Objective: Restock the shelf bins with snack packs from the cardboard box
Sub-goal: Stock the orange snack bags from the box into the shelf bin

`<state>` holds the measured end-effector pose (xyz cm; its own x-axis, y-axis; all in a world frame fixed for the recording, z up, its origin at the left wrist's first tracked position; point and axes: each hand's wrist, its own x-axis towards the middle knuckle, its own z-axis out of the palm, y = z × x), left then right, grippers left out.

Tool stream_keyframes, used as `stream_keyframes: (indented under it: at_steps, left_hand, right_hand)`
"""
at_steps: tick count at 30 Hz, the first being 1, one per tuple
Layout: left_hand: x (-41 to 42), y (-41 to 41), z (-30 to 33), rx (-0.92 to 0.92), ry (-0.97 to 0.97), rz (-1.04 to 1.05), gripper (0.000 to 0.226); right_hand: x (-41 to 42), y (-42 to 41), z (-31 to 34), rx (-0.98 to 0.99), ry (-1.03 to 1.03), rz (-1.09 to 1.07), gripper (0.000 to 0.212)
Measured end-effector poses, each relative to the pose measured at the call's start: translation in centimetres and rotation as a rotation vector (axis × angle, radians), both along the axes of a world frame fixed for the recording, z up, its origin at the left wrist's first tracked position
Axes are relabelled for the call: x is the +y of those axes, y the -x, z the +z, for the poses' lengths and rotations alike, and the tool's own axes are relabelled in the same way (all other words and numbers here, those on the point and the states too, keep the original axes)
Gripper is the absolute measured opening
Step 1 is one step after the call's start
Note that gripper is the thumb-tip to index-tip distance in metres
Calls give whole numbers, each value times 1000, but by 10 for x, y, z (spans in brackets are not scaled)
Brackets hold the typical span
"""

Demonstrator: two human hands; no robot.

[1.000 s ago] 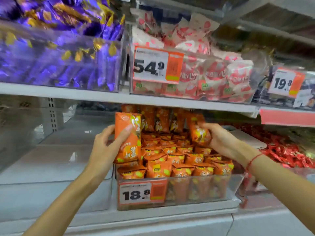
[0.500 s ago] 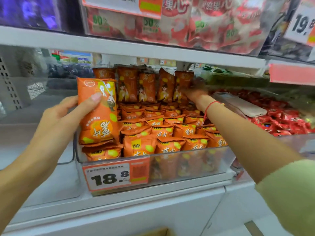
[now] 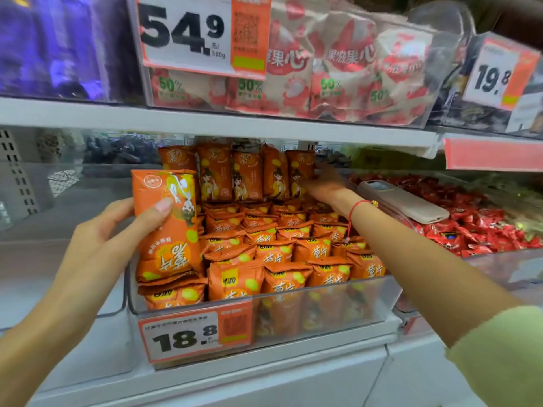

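Observation:
A clear shelf bin holds several orange snack packs, lying in rows at the front and standing in an upright row at the back. My left hand grips one larger orange snack pack, upside down, over the bin's front-left corner. My right hand reaches to the back right of the bin. Its blurred fingers are spread against the rightmost upright pack, with nothing gripped. No cardboard box is in view.
A phone lies on the rim between this bin and a bin of red candies. An 18.8 price tag fronts the orange bin. The shelf above carries white-and-red packs and purple packs. A clear bin stands left.
My right hand carried an orange pack to the bin's back right and stood it in the upright row. My left hand kept its pack. The view dropped and moved closer.

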<state>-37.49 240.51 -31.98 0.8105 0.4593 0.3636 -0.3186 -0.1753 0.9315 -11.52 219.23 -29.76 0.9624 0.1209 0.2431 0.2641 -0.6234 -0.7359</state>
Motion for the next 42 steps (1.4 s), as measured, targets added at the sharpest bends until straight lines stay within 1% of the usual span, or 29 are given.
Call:
stream_keyframes:
  at_steps: [2,3,4,6,8,9,10,14,19,21,24,26,28,30,31,33,36,42]
  left_hand:
    - [-2,0,1,-3,46,-4,35]
    - [-3,-1,2,-2,64,-7,23]
    - [-4,0,3,2,73,-8,18]
    - [-5,1,5,16,66,-3,18]
    - [-6,3,6,24,60,7,23]
    - [-5,3,6,27,57,10,26]
    - [-5,3,7,28,57,12,27]
    - [-4,3,7,19,80,-4,24]
    - [-2,2,6,14,83,-2,22]
    - [-3,2,5,9,82,-2,23]
    - [-3,2,6,7,75,-5,24]
    - [-1,2,5,11,68,-8,26]
    - [-1,2,4,13,69,-5,26]
    - [-1,2,5,13,75,-5,25]
    - [-1,2,5,13,76,-8,25]
    - [-2,2,6,15,76,-12,24]
    - [-2,1,5,10,79,-11,22]
    - [-2,2,4,6,80,-22,23]
  right_hand:
    - [1,6,2,-8,37,-52,66]
    - [1,10,2,-30,68,-99,68]
    - [0,15,2,-67,101,-148,69]
    - [2,27,-1,-230,200,-221,61]
    - [10,38,-4,-403,246,-190,47]
    - [16,42,-6,-439,235,-167,43]
    - [21,43,-7,-435,231,-158,43]
    - [31,40,-8,-287,307,-123,55]
    - [40,46,-12,-376,418,-129,52]
    - [44,49,-13,-375,422,-109,49]
    - [38,48,-12,-364,363,-95,47]
    - [28,44,-7,-376,263,-184,48]
    - [17,36,0,-244,160,-258,57]
    - [10,26,6,-89,112,-245,65]
    - [9,23,7,-67,123,-214,67]
    - [9,21,6,-116,166,-158,69]
    - [6,21,-3,-190,201,-145,70]
    - [2,17,-2,-165,324,-107,72]
